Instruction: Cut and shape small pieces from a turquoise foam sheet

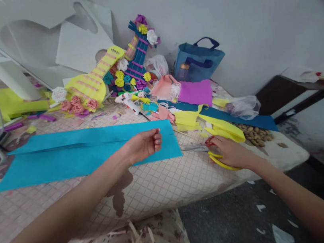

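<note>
A long sheet of turquoise paper (65, 161), with a fold line running along it, lies across the table. Above its right part is my left hand (145, 145), fingers curled in, with nothing visible in them. My right hand (229, 150) is on a pair of scissors (197, 148) with red and yellow handles. Their blades point left, at the sheet's right edge. Just beyond my right hand lie yellow paper strips (226, 128).
Behind the sheet are a glue gun (129, 102), a yellow paper guitar (92, 83), a dark blue one (138, 58) with paper flowers, and purple paper (195, 92). A blue bag (198, 60) stands by the wall. Peanuts (254, 134) lie at the right.
</note>
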The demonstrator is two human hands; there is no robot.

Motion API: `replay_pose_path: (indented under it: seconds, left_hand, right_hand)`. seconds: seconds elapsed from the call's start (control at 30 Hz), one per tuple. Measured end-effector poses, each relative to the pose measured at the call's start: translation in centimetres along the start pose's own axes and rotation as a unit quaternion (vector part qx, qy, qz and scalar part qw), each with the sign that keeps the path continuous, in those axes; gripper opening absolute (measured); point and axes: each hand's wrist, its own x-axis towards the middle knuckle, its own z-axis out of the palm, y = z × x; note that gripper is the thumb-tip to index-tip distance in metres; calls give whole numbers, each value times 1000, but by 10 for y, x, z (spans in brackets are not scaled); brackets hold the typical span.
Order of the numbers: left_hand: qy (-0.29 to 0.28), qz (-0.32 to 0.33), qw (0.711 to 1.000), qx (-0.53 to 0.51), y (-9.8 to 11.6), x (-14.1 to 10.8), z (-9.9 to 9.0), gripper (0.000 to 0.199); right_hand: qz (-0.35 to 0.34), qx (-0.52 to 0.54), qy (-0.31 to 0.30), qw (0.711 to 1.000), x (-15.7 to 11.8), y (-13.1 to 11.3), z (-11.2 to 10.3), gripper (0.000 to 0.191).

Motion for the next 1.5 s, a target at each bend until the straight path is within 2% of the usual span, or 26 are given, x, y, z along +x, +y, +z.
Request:
replay_pose_path:
  seconds: [0.07, 0.17, 0.27, 0.4, 0.5, 0.57, 0.63, 0.77, 0.87, 0.93, 1.1, 1.37, 1.5]
  left_hand:
    - [-18, -3, 1000, -11, 0, 0, -3, 8]
    - [-28, 14, 1000, 6, -3, -1, -6, 16]
    - [-22, 39, 999, 19, -7, -4, -8, 25]
    - [-23, 38, 999, 13, -14, -6, -11, 30]
    - [-25, 30, 999, 10, -18, -7, -12, 26]
    - [-27, 31, 999, 15, -20, -8, -12, 22]
    - [-31, 37, 999, 24, -22, -9, -11, 18]
    - [-52, 66, 996, 42, -28, -11, -7, 15]
    - [-64, 83, 993, 52, -31, -12, -5, 16]
    - [-65, 92, 992, 56, -32, -13, -4, 17]
    - [-58, 105, 991, 68, -35, -13, -5, 19]
    - [-56, 132, 983, 116, -37, -17, -6, 20]
    - [-77, 115, 985, 103, -36, -19, -6, 22]
  right_hand:
    - [1, -3, -3, 1000, -1, 1, 0, 41]
    - [1, -3, 8, 1000, 0, 3, 3, 43]
    - [17, -7, 54, 998, 3, 5, 10, 41]
    - [37, 7, 109, 993, 9, 9, 17, 40]
    - [35, 5, 97, 995, 10, 9, 14, 43]
    - [39, -5, 94, 995, 10, -1, 5, 40]
    - [46, 13, 130, 990, 11, -22, -8, 30]
    - [13, 196, 193, 961, 21, -86, -28, 16]
    - [-9, 272, 219, 937, 33, -125, -30, 11]
    - [-5, 284, 248, 926, 40, -139, -25, 11]
    - [-1, 234, 318, 919, 52, -149, -15, 14]
    - [-45, 158, 299, 940, 57, -144, -7, 24]
    - [-14, 128, 345, 930, 63, -138, 2, 26]
